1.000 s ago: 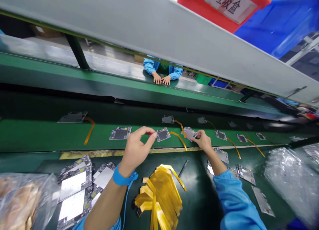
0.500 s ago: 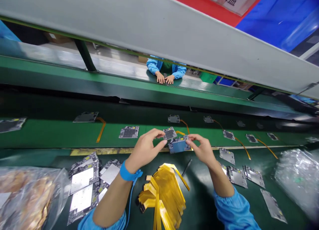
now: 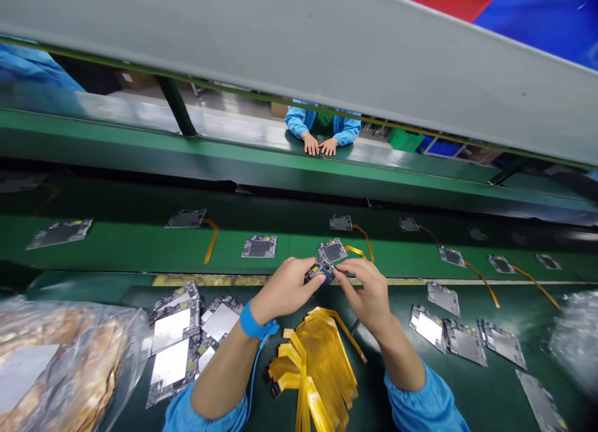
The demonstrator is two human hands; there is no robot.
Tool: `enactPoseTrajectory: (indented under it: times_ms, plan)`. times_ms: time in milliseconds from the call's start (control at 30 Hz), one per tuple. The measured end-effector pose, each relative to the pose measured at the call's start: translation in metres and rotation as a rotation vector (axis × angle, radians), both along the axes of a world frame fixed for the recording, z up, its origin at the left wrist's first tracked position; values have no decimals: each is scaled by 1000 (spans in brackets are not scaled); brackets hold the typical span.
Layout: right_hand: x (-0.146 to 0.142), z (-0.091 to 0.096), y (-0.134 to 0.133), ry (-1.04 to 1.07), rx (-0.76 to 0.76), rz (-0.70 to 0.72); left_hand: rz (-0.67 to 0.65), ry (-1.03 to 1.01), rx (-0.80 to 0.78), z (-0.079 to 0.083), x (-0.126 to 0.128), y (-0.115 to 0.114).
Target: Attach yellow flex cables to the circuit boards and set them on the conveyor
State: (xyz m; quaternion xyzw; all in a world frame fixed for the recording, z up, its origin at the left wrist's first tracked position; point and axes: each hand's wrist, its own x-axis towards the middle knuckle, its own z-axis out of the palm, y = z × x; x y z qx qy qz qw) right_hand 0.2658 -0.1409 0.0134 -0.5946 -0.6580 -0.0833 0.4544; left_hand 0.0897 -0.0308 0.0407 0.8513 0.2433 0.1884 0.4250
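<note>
Between my two hands is a small circuit board (image 3: pixel 319 270), tilted, with its lower part partly covered by fingers. My left hand (image 3: pixel 288 287) is closed on its left end. At the right end my right hand (image 3: pixel 365 287) pinches it between thumb and fingers. Just behind it, a second board (image 3: pixel 332 250) with an orange flat cable (image 3: pixel 355 251) lies on the green belt (image 3: pixel 299 232). Below my hands is a pile of golden flat flex cables (image 3: pixel 322 363). A blue wrist strap (image 3: pixel 255 323) circles my left wrist.
Stacked boards (image 3: pixel 170 332) lie at left beside a clear bag of copper-coloured parts (image 3: pixel 70 357). More boards (image 3: pixel 462 341) and clear plastic wrap (image 3: pixel 577 335) are at right. A grey shelf (image 3: pixel 299 39) crosses above. Opposite, a person's hands (image 3: pixel 320 145) rest on a bench.
My left hand, apart from the held board before, has closed on its left end. The board has turned and come nearer my left hand. The whole view has shifted slightly.
</note>
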Motion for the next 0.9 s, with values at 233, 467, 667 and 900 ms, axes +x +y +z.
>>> enactPoseTrajectory:
  times_ms: [233, 467, 667, 900]
  plan:
    - [-1, -2, -1, -114, -12, -71, 1, -7, 28, 1, 0, -2]
    - [-14, -1, -4, -309, 31, -148, 61, -107, -10, -1, 4, -3]
    - [-24, -4, -5, -329, -44, -97, 189, -251, -96, 1, 1, 1]
    - [-48, -20, -5, -231, -445, 196, 413, -360, -80, -4, -6, 11]
